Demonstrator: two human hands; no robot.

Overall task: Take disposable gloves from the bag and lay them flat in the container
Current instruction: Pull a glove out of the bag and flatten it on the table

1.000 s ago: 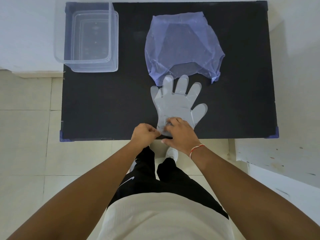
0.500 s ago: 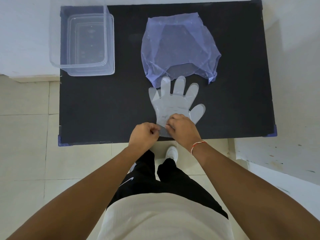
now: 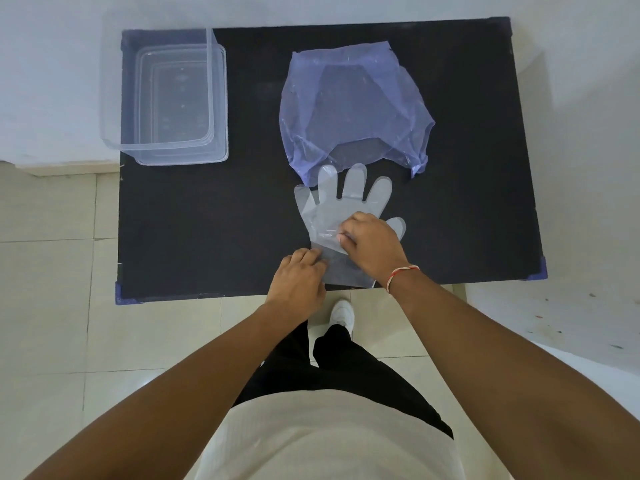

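Observation:
A clear disposable glove [image 3: 341,206] lies flat on the black table [image 3: 207,220], fingers pointing away from me, just in front of the mouth of a crumpled purple plastic bag [image 3: 349,102]. My left hand [image 3: 298,278] pinches the glove's cuff edge near the table's front. My right hand [image 3: 372,242] pinches a layer of film at the glove's palm, covering part of it and the thumb's base. The clear plastic container [image 3: 173,98] stands at the far left of the table, with nothing visible inside.
The table's front edge runs right under my hands, with tiled floor [image 3: 52,306] and my white shoe [image 3: 343,311] below it. A white wall borders the far side and left, and a white surface [image 3: 554,317] stands at the right.
My right hand has slid forward from the cuff up to the glove's palm and lifted a fold of film. The left hand keeps its pinch on the cuff.

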